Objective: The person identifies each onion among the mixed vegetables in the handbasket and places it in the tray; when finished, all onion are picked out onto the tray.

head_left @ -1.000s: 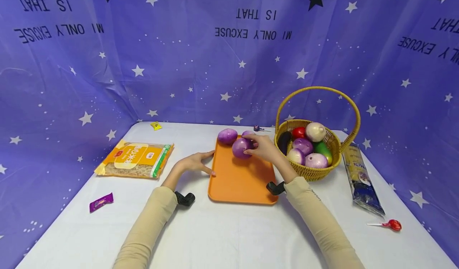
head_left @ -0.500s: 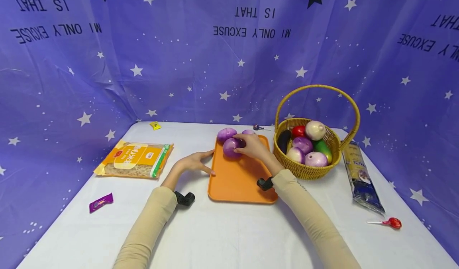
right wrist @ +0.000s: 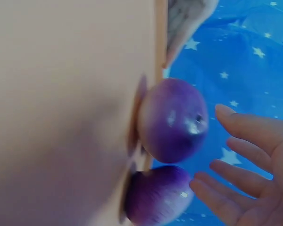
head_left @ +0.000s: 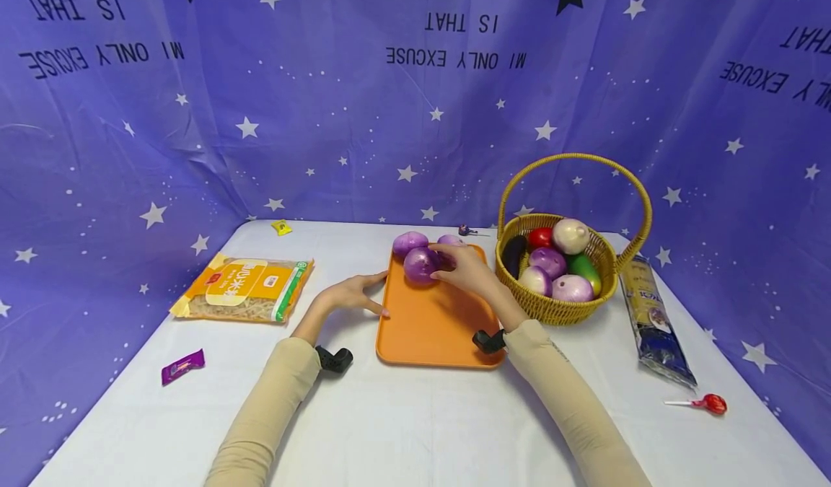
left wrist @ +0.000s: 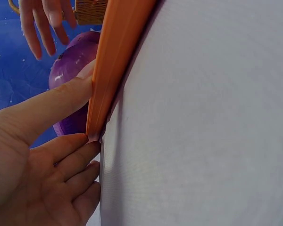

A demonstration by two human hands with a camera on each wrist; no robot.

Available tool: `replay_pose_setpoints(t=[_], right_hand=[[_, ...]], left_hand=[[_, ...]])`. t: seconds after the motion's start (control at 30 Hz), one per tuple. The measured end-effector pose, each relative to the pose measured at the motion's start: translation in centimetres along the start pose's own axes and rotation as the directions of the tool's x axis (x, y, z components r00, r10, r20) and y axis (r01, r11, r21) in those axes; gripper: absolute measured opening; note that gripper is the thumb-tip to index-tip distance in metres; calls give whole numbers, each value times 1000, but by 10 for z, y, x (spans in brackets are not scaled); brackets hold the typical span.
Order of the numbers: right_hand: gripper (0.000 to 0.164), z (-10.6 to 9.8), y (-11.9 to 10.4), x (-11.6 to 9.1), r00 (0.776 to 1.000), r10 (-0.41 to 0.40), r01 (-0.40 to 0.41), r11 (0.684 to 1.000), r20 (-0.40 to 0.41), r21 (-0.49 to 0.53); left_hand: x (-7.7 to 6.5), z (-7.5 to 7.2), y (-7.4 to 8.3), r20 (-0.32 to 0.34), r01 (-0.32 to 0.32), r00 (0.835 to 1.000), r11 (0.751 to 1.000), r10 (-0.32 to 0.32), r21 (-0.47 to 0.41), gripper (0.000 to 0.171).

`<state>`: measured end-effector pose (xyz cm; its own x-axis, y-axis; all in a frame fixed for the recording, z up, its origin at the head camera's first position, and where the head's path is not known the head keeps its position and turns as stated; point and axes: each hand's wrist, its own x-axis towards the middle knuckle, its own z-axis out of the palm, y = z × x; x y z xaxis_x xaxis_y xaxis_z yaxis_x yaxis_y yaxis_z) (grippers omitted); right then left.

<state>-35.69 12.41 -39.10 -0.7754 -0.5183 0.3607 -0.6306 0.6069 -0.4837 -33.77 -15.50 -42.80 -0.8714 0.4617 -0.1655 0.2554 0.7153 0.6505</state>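
A round purple onion (head_left: 420, 265) sits on the orange tray (head_left: 441, 335), touching or nearly touching another purple onion (head_left: 410, 242) at the tray's far left corner. Behind my right hand (head_left: 469, 269) a third purple round (head_left: 451, 240) is partly hidden. In the right wrist view the right hand's fingers stand spread and loosely bent, apart from the onion (right wrist: 173, 121). My left hand (head_left: 347, 296) is at the tray's left edge. In the left wrist view its thumb laps over the tray rim (left wrist: 111, 61) while the fingertips meet the rim's outer, lower side.
A handled wicker basket (head_left: 558, 312) of play vegetables stands right of the tray. Beyond it lies a blue-gold packet (head_left: 656, 321), with a red lollipop (head_left: 714, 405) nearer. On the left are an orange food bag (head_left: 247, 288) and a purple candy (head_left: 183, 367).
My right hand carried the onion leftward to beside the corner onion, then let go and drew back slightly to the right. The left hand stayed at the tray edge.
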Motion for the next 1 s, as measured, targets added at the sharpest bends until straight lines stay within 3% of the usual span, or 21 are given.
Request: replay_pose_setpoints(t=[0.17,0.33,0.5,0.6,0.77,1.0], right_hand=[[54,-24,-6,-19,1000,-4,5,1000,18,-23],[58,-60,-8,-33,999,-38,41,996,35,-80],[59,-99,-7,-51,999,4,2,994,53,-108],[60,-117,-2,-62,997,41,-37,997,65,-61],[60,-135,10,-74,992,113,-114,993,54,12],[58,-143,31,-83,986,158,-157,987,45,-31]], left_hand=[[-1,0,0,9,9,1000,1000,-9,0,99],[-3,-2,0,8,8,1000,1000,-8,7,99],[0,-2,0,13,-4,1000,1000,4,5,99],[1,-1,0,13,1,1000,1000,-1,5,99],[1,-1,0,14,-1,1000,1000,1,7,99],[1,-2,1,17,-10,1000,1000,10,8,99]])
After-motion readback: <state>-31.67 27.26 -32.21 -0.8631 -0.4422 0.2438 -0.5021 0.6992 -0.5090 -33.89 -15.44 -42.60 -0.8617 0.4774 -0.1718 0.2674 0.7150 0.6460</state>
